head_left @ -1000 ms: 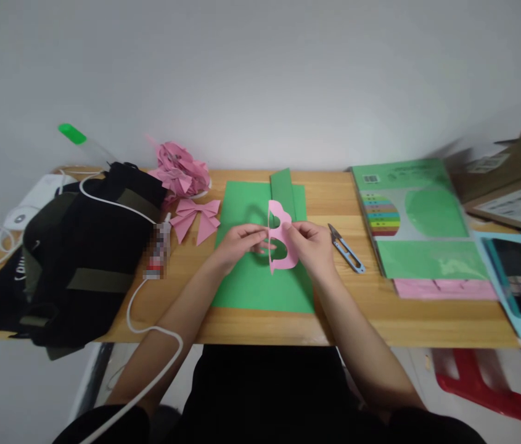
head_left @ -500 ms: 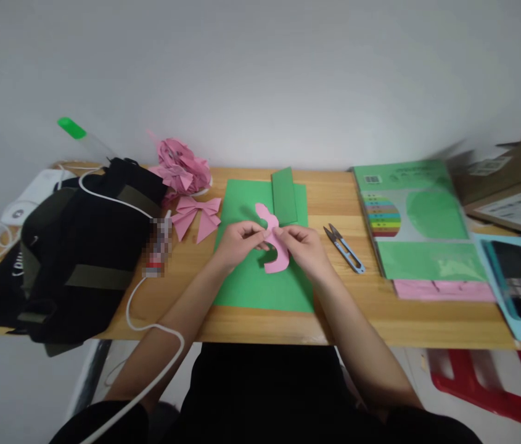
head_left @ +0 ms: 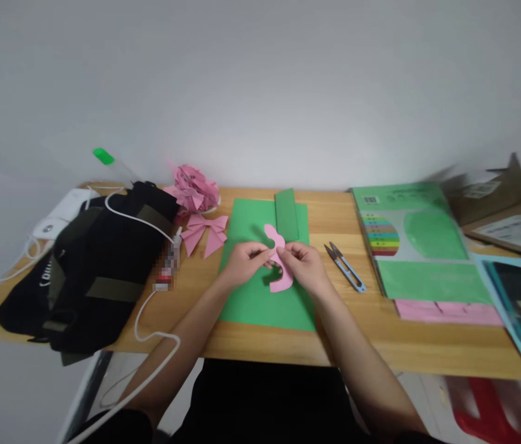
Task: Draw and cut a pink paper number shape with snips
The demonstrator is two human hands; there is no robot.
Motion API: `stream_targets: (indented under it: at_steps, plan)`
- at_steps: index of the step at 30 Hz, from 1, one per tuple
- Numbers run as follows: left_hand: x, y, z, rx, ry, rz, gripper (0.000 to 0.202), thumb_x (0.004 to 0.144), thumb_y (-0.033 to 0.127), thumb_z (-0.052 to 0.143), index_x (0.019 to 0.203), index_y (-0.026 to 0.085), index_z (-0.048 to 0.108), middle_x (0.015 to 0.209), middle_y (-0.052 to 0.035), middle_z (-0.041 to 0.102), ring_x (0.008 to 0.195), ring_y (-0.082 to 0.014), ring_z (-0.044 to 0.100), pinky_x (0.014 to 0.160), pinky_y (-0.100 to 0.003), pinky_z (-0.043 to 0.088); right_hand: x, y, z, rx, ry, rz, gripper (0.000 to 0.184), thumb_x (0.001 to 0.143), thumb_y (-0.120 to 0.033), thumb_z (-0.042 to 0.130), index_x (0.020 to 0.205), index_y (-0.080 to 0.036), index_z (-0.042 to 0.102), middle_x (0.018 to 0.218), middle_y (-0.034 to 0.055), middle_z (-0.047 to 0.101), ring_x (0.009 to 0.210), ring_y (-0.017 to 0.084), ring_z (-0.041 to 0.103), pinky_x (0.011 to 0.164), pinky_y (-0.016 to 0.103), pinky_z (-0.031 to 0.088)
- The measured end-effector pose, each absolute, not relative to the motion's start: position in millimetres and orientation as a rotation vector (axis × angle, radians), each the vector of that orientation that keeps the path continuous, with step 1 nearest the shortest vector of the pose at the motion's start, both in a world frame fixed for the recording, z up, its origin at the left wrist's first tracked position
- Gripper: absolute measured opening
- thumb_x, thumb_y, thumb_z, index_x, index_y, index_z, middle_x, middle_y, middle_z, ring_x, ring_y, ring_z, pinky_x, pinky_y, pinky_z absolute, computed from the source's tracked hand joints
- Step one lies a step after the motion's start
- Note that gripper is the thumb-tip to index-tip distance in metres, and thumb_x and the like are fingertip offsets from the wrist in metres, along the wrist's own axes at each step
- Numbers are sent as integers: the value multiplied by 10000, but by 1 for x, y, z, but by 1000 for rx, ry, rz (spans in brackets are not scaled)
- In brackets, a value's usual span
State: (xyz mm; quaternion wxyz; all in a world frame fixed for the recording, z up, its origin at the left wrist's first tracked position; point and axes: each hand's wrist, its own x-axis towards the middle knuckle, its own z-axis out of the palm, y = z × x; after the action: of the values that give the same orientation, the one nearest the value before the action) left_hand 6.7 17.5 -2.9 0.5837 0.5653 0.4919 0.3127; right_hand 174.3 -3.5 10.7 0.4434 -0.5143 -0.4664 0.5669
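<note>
A pink paper cutout (head_left: pixel 279 261) with curved lobes is pinched between both hands just above a green paper sheet (head_left: pixel 253 296) on the wooden table (head_left: pixel 260 342). My left hand (head_left: pixel 243 260) grips its left side with thumb and fingers closed. From the right, my right hand (head_left: pixel 301 264) pinches the middle of the cutout. A folded dark green strip (head_left: pixel 287 214) lies on the sheet's far edge, beyond the hands.
Small thread snips (head_left: pixel 346 266) lie right of my right hand. A finished pink paper bow (head_left: pixel 206 233) and a heap of pink bows (head_left: pixel 193 187) sit at the left, by a black bag (head_left: pixel 98 265) with a white cable. Coloured paper packs (head_left: pixel 415 246) lie at the right.
The pink cutout, held upright and opened a second ago, is now lowered and folded flatter over the green sheet. The camera view has shifted a little, so the table sits lower in the picture.
</note>
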Motion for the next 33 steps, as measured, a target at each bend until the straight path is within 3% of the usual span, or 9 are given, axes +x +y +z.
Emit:
stream_targets:
  at_steps: [4, 9, 12, 16, 21, 24, 33]
  plan:
    - [5, 20, -8, 1301, 1244, 769, 336, 979, 373, 617, 1226, 144, 616, 1194, -93, 655, 1021, -208, 667, 876, -407, 594, 174, -4, 5, -1257, -1251, 1456, 397, 850, -503, 722, 685, -160, 608, 541, -55, 554, 433, 80, 450, 426, 219, 343]
    - [1, 21, -10, 1300, 1342, 792, 373, 973, 383, 623, 1264, 150, 604, 1251, -99, 635, 1080, -236, 654, 914, -438, 584, 167, -10, -4, -1255, -1335, 1503, 274, 965, -330, 656, 778, -135, 613, 653, -54, 572, 511, 67, 512, 490, 198, 461]
    - [2, 30, -7, 1342, 1386, 785, 371, 975, 379, 621, 1268, 152, 601, 1254, -101, 634, 1078, -232, 655, 913, -436, 585, 166, -13, -2, -1237, -1284, 1501, 255, 967, -332, 656, 811, -131, 628, 675, -46, 598, 508, 66, 519, 494, 201, 471]
    - [14, 53, 5, 1499, 1460, 792, 368, 976, 374, 620, 1270, 152, 598, 1253, -105, 634, 1076, -226, 655, 915, -438, 583, 178, -7, 7, -1254, -988, 1297, 374, 970, -430, 623, 722, -153, 577, 614, -57, 559, 494, 80, 497, 514, 226, 451]
    - [49, 68, 13, 1802, 1496, 764, 393, 960, 362, 643, 1295, 163, 595, 1371, -118, 581, 1231, -275, 590, 1037, -520, 515, 201, 5, 17, -1238, -591, 1017, 428, 946, -553, 538, 698, -207, 490, 596, -47, 515, 514, 101, 463, 530, 242, 415]
    - [67, 65, 9, 1886, 1516, 745, 398, 955, 361, 651, 1295, 162, 597, 1386, -120, 573, 1260, -285, 573, 1061, -538, 494, 205, 6, 20, -1215, -481, 974, 379, 956, -500, 575, 744, -190, 520, 620, -54, 507, 519, 96, 463, 528, 239, 421]
    - [35, 64, 8, 1650, 1631, 954, 349, 982, 366, 610, 1276, 178, 603, 1312, -111, 612, 1129, -233, 635, 962, -452, 565, 206, 9, 16, -1211, -396, 1051, 244, 993, -376, 601, 939, -140, 631, 775, -18, 608, 591, 93, 554, 553, 236, 503]
